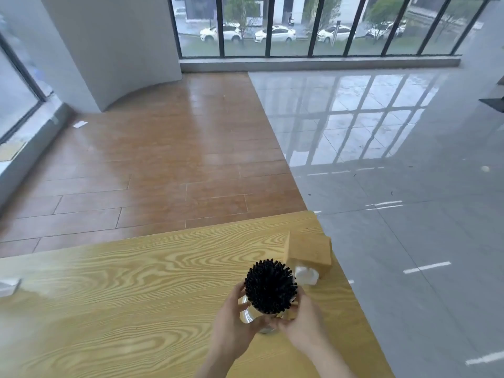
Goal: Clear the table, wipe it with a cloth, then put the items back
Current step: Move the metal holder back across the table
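A clear glass jar [249,313] packed with black straws [270,286] stands near the right end of the light wooden table [122,296]. My left hand [231,323] wraps its left side and my right hand [302,323] wraps its right side, both gripping the glass. Whether the jar rests on the table or is lifted off it, I cannot tell. Just behind the jar stands a wooden tissue box [309,248] with a white tissue [306,274] sticking out of its front.
A white object [8,286] lies at the table's left edge, cut off by the frame. The table's right edge runs close to the jar, with grey tiled floor [409,214] beyond. Brown wood floor [150,159] and tall windows lie past the far edge.
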The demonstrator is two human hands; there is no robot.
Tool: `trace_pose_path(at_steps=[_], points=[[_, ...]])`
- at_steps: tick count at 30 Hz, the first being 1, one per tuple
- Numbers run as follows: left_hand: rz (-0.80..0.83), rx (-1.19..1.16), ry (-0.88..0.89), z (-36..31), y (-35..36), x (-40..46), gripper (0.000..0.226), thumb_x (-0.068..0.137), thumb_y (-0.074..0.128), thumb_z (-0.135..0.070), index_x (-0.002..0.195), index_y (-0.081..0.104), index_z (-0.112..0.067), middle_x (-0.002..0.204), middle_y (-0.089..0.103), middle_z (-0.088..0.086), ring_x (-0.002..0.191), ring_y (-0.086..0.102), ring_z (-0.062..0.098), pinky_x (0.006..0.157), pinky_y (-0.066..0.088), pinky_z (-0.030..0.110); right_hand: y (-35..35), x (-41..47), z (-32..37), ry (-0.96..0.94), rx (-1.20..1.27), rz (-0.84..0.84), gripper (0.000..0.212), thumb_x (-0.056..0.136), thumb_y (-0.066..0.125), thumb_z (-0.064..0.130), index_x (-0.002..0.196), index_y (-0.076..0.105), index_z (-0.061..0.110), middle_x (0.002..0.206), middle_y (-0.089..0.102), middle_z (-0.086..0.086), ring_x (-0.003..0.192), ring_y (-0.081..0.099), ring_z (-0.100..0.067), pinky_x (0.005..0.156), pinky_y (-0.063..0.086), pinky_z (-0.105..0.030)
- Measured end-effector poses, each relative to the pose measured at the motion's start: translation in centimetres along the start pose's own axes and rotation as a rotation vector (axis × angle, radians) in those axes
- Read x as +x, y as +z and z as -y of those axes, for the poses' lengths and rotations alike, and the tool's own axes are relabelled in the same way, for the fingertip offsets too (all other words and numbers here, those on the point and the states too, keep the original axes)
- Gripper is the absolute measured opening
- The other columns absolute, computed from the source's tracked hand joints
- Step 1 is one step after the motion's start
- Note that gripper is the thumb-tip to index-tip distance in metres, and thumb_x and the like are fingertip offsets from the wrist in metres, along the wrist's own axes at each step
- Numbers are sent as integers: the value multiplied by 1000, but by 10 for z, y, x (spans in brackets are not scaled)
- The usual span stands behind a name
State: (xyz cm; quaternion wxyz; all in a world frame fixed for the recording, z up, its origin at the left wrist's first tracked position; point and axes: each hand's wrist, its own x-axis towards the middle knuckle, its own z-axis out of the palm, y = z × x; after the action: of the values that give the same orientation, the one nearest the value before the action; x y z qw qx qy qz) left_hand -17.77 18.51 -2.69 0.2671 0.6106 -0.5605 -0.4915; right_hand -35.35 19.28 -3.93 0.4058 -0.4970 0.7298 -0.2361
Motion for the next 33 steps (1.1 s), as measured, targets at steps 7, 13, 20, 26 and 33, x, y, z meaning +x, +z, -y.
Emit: trace_pose_path(at_steps=[7, 13, 20, 26, 33], points=[[-128, -29, -25, 40, -117, 22, 86, 72, 85, -42, 144, 40, -35, 134, 54, -22, 101, 58, -4, 76, 44, 14, 95, 33, 90, -87, -40, 74, 67, 57, 96, 43, 109, 54, 41, 99, 70, 24, 91, 68, 2, 86, 58, -32], [-193, -51, -13, 60, -180, 61, 86, 71, 85, -43, 144, 41, -31, 136, 55, -18, 108, 61, 3, 84, 48, 27, 146, 72, 149, -107, -25, 84, 62, 63, 96, 34, 110, 56, 37, 97, 64, 25, 91, 59, 5, 80, 46, -20], [-185, -49, -5, 68, -204, 101, 87, 76, 81, -45, 148, 36, -33, 139, 55, -21, 119, 60, 3, 83, 46, 21, 171, 112, 171, -47, -38, 47, 68, 63, 96, 31, 118, 57, 34, 108, 69, 19, 103, 68, -10, 93, 56, -38], [-119, -71, 31, 61, -197, 119, 81, 79, 77, -46, 147, 34, -42, 133, 46, -35, 114, 55, -6, 79, 45, 19, 166, 128, 163, 1, -5, 4, 64, 64, 95, 23, 117, 59, 28, 106, 69, 18, 99, 70, -10, 91, 57, -37], [-134, -13, 36, 69, -188, 124, 82, 84, 75, -41, 150, 26, -45, 136, 41, -32, 112, 52, -8, 90, 50, 30, 164, 127, 161, 26, 29, 34, 69, 71, 92, 25, 127, 53, 31, 120, 66, 19, 111, 67, -8, 92, 55, -32]])
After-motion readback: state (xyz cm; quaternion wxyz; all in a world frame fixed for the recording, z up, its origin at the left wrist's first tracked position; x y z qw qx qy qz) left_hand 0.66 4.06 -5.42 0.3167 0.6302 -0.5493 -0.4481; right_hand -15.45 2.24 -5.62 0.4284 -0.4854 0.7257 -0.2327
